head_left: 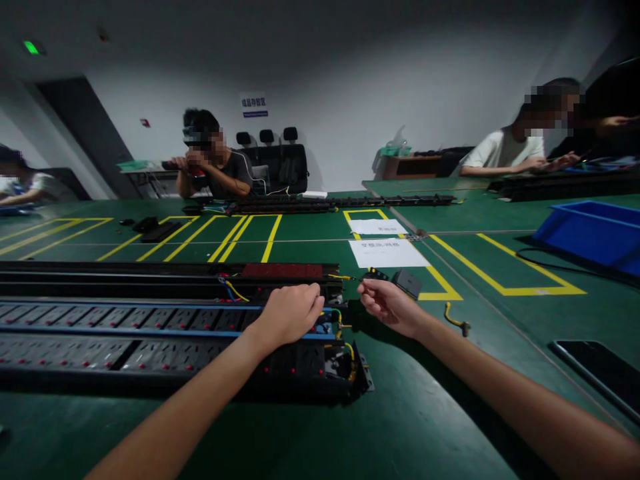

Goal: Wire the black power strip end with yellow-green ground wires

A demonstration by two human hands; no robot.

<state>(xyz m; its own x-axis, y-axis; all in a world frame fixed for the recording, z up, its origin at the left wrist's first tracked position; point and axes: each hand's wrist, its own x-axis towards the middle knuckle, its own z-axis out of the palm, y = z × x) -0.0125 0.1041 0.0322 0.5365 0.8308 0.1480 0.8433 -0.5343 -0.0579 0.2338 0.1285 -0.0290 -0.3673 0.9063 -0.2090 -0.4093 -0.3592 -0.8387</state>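
Observation:
Several long black socket strips lie side by side on the green table, reaching in from the left. My left hand rests over their right ends, fingers curled downward; whatever is under the fingers is hidden. Just right of the strips, my right hand is closed, thumb and forefinger pinched at the tip of a yellow wire. That wire comes out of the rear strip, beside a dark red piece. Yellow-green wires and metal parts show at the open ends of the nearer strips.
Behind my right hand are a black block and white paper sheets. A short yellow wire piece, a phone and a blue bin are to the right. People sit across the table near another long strip.

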